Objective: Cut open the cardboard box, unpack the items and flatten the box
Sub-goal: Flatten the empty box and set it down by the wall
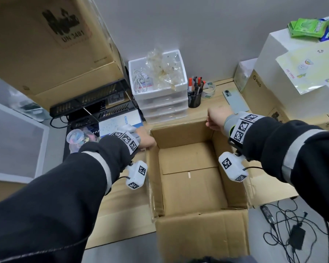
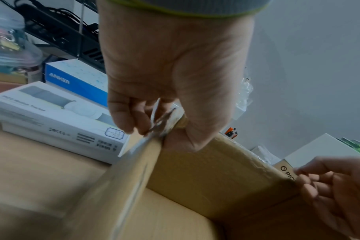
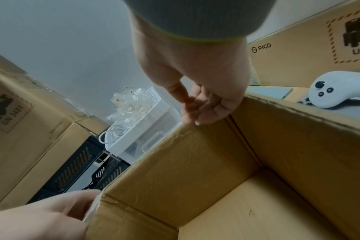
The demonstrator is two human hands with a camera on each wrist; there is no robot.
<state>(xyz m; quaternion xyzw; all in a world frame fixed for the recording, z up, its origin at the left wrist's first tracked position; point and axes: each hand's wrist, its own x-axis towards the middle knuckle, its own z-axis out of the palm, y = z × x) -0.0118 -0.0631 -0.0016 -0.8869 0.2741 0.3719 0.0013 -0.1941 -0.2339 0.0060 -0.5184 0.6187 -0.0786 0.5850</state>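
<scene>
An open brown cardboard box (image 1: pixel 180 133) stands on the wooden table, its inside bare and its near flap folded outward. My left hand (image 1: pixel 147 142) grips the far-left corner. In the left wrist view the fingers (image 2: pixel 129 125) curl outside over a clear tape strip while the thumb presses on the inner wall (image 2: pixel 206 175). My right hand (image 1: pixel 216 118) is at the far-right corner. In the right wrist view that right hand (image 3: pixel 192 112) has thumb and fingers pinched together on the rim of the far wall (image 3: pixel 185 162).
Just behind the box are a white drawer unit (image 1: pixel 160 95), a pen cup (image 1: pixel 194 97), a tape roll (image 1: pixel 209 90) and a phone (image 1: pixel 235 100). White product boxes (image 2: pixel 58 116) lie at the left. A PICO carton (image 1: pixel 264 95) and a white controller (image 3: pixel 335 91) stand right. Cables (image 1: pixel 292 230) lie on the floor.
</scene>
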